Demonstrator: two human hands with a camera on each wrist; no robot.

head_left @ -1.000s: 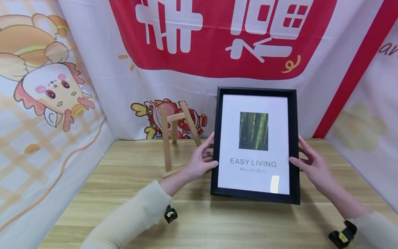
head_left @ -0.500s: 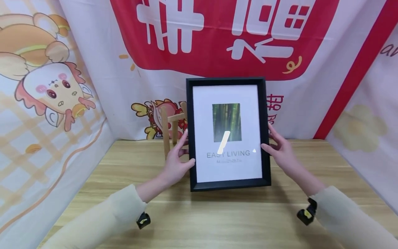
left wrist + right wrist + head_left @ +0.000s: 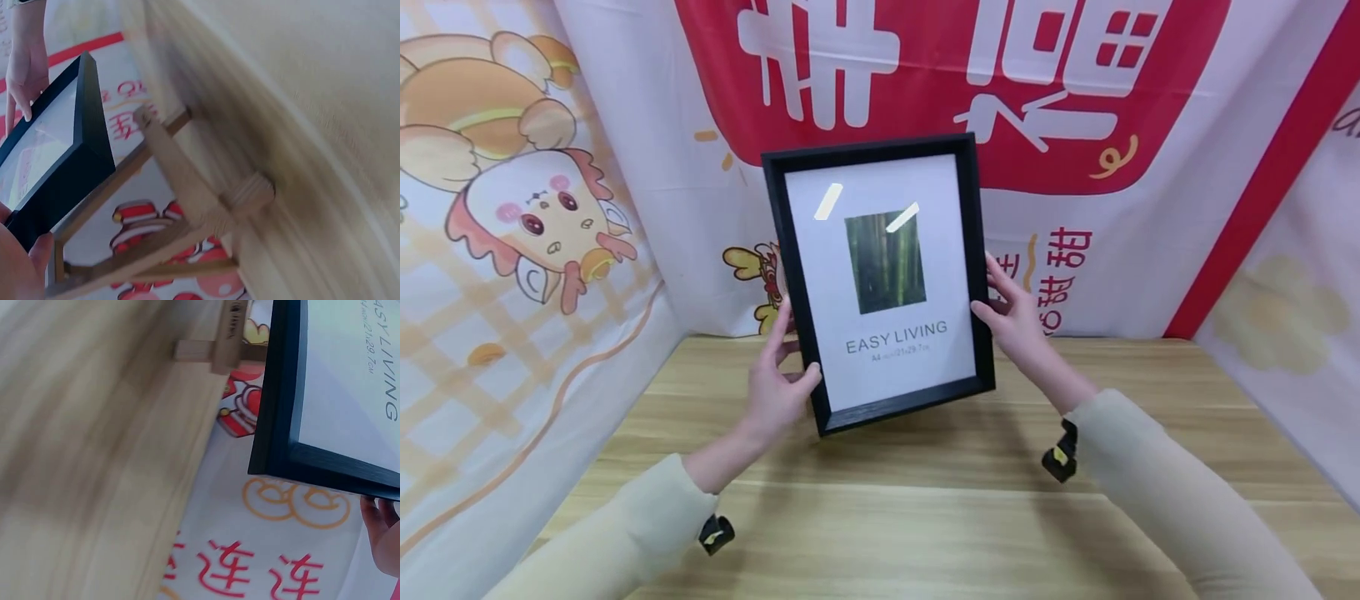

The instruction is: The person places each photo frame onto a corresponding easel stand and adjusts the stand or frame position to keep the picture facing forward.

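A black picture frame (image 3: 883, 283) with a white insert, a bamboo photo and "EASY LIVING" lettering is held off the table, tilted counterclockwise in the head view. My left hand (image 3: 775, 387) grips its left edge near the lower corner, thumb on the front border. Higher up on the right edge, my right hand (image 3: 1018, 321) pinches the border the same way. Behind the frame stands a small wooden easel (image 3: 206, 215), hidden from the head view; the left wrist view shows its legs and crossbars close beside the frame's corner, and the right wrist view shows part of the easel (image 3: 228, 337).
The wood-grain table (image 3: 925, 517) stretches in front of and beside the frame. A white cloth backdrop (image 3: 1112, 275) with a red banner (image 3: 917, 100) and printed characters rises behind it. Printed cloth panels stand at left and right. Each wrist carries a small black device.
Both hands have carried the picture frame leftward and upward, from right of the easel to in front of it. The frame has tilted counterclockwise and now covers the easel in the head view.
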